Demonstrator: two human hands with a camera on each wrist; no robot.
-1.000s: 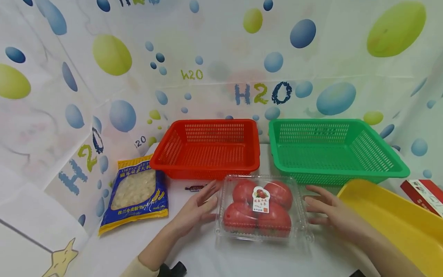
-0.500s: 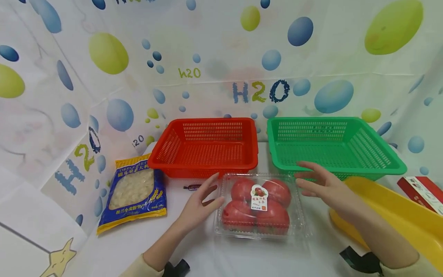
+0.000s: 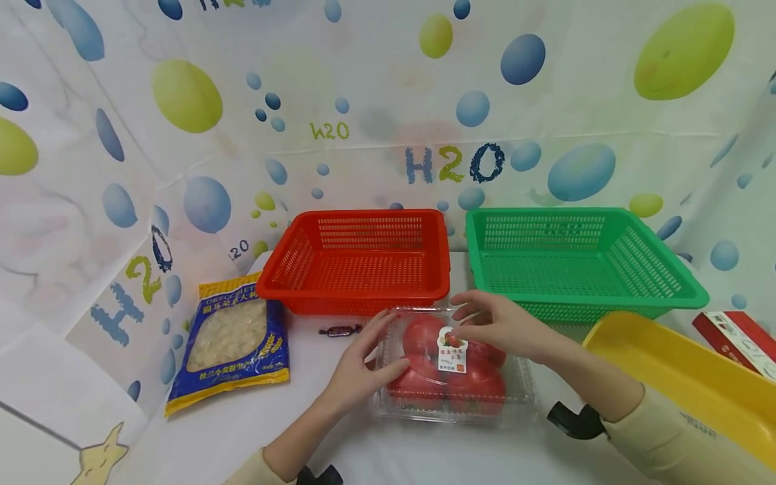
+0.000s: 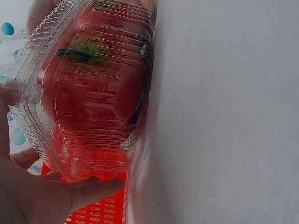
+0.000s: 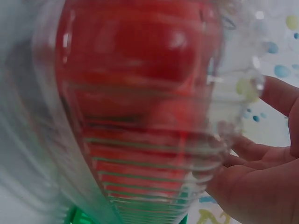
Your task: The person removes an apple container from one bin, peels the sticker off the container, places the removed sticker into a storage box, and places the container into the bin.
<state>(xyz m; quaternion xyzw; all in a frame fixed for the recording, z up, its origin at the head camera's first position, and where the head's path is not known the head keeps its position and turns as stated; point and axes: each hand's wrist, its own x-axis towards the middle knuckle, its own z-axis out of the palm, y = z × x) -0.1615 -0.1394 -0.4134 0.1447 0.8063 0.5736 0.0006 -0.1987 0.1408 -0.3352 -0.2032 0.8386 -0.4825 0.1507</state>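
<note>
A clear plastic clamshell box (image 3: 517,385) of several round red fruits (image 3: 475,385) rests on the white table, a white label (image 3: 452,350) on its lid. My left hand (image 3: 358,369) is at the box's left side, thumb over the lid's edge and fingers spread toward the far left corner. Over the far right part of the lid reaches my right hand (image 3: 506,327), its loosely bent fingers above the fruit and thumb near the label. In the left wrist view, fingers (image 4: 93,192) stretch along the box wall. The right wrist view shows fingers (image 5: 280,95) close to the lid's rim.
A red basket (image 3: 358,304) and a green basket (image 3: 582,306) stand behind the box. On the left lie a blue and yellow pasta bag (image 3: 233,337) and a small wrapped candy (image 3: 339,331). A yellow tray (image 3: 673,364) and a red-white carton (image 3: 739,340) are right.
My right hand has moved from beside the box's right side up and leftward over its lid. The left hand has shifted slightly, its thumb now over the lid. The box stays put.
</note>
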